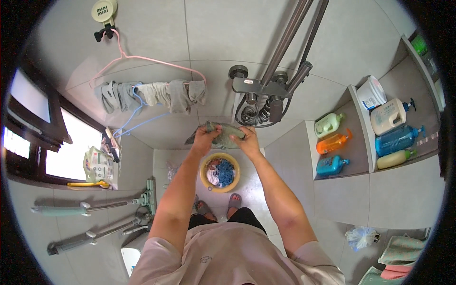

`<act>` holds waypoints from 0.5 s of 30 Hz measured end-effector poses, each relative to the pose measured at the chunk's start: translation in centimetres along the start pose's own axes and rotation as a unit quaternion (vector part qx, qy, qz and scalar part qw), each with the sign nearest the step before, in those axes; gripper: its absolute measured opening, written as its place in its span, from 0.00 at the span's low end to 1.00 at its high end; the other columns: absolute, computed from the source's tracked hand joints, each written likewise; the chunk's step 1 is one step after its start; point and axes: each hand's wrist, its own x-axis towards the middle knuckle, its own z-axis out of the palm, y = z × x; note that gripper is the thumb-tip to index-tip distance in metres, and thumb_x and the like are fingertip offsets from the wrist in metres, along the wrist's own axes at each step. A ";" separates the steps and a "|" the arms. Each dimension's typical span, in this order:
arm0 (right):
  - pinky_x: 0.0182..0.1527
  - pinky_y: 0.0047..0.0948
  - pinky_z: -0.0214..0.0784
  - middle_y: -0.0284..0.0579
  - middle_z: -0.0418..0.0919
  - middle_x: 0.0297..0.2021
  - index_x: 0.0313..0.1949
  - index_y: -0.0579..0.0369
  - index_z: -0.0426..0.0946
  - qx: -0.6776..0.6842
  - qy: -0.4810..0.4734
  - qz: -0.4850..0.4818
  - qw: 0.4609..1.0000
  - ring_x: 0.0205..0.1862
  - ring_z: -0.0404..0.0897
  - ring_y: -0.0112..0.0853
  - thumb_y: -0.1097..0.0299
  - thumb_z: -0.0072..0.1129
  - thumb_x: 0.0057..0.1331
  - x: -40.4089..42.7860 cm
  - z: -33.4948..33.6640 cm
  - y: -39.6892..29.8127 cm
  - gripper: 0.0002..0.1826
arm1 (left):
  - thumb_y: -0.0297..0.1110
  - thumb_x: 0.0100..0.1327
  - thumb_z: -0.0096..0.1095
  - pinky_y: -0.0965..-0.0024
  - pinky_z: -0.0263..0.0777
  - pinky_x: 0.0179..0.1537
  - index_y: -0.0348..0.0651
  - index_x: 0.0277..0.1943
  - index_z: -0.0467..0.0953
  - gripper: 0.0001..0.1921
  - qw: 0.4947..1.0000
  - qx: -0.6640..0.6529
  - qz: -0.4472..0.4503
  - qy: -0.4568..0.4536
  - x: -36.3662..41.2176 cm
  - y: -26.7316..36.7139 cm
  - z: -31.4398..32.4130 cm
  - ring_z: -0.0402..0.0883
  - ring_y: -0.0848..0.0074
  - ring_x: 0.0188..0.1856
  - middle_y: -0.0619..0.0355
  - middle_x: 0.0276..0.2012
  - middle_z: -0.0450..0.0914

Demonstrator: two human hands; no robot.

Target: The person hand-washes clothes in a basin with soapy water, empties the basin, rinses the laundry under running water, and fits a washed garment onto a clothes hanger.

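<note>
A greyish-green piece of cloth [225, 135] is stretched between my two hands at chest height, in front of the tiled wall. My left hand [206, 137] pinches it near its left part, and a darker flap hangs out past that hand. At the cloth's right end, my right hand [247, 139] grips the edge between thumb and fingers. Below the cloth, on the floor in front of my feet, stands a yellow basin [238, 178]. Blue, white and reddish wet-looking laundry [223, 174] fills it.
A pink hanger [153, 59] with grey socks or small cloths hangs at the left, a blue hanger [144, 123] beside it. A dark shower mixer [262, 87] juts from the wall. Niche shelves [368, 142] hold several bottles. Mop handles [107, 208] line the left wall near the window.
</note>
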 end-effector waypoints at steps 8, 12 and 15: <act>0.50 0.27 0.69 0.41 0.73 0.52 0.63 0.52 0.62 0.494 -0.057 0.235 0.835 0.52 0.72 0.28 0.65 0.63 0.68 0.2 1.1 -4.3 0.28 | 0.57 0.66 0.59 0.67 0.66 0.59 0.35 0.71 0.56 0.41 0.976 0.172 -0.058 0.120 -1.0 -0.3 0.9 0.71 0.67 0.61 0.47 0.62 0.70; 0.57 0.30 0.66 0.46 0.67 0.59 0.68 0.48 0.51 0.447 0.091 0.131 0.880 0.57 0.69 0.32 0.63 0.62 0.68 0.3 3.6 -5.9 0.35 | 0.65 0.68 0.49 0.65 0.66 0.59 0.35 0.71 0.56 0.43 0.989 -0.078 -0.096 0.076 0.6 -1.4 3.4 0.69 0.64 0.63 0.45 0.62 0.70; 0.60 0.31 0.63 0.48 0.62 0.62 0.69 0.48 0.48 0.295 0.138 0.045 0.944 0.60 0.66 0.35 0.63 0.62 0.68 -0.2 4.6 -5.2 0.38 | 0.63 0.69 0.49 0.64 0.69 0.54 0.35 0.66 0.65 0.38 0.983 0.090 -0.012 0.162 1.4 -2.1 5.5 0.75 0.64 0.54 0.47 0.54 0.76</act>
